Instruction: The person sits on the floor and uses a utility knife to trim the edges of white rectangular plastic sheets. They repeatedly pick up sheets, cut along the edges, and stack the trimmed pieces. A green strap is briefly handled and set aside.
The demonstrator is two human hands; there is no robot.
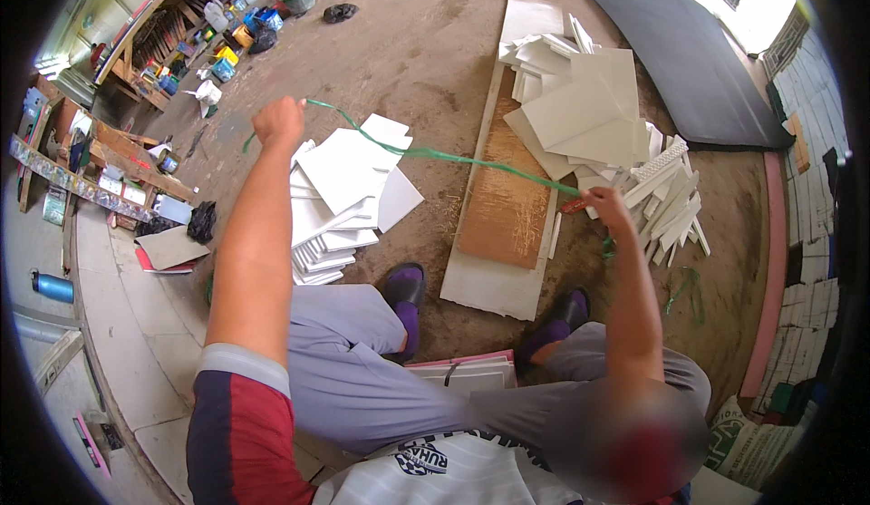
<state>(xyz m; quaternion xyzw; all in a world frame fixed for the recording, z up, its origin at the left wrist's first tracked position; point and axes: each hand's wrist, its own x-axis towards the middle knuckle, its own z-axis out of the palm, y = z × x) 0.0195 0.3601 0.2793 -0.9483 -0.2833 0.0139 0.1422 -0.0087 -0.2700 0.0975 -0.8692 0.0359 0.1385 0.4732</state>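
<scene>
One green strip [424,152] passes over the brown board [504,222], gripped by the closed left hand [279,122], left of the board, and closed right hand [607,208], right of it, apparently spread apart to limit slack.

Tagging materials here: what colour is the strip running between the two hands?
Green; the strip shows best in the head view.

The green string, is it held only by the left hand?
No, the green string runs from the left hand to the right hand, which also grips it.
</scene>
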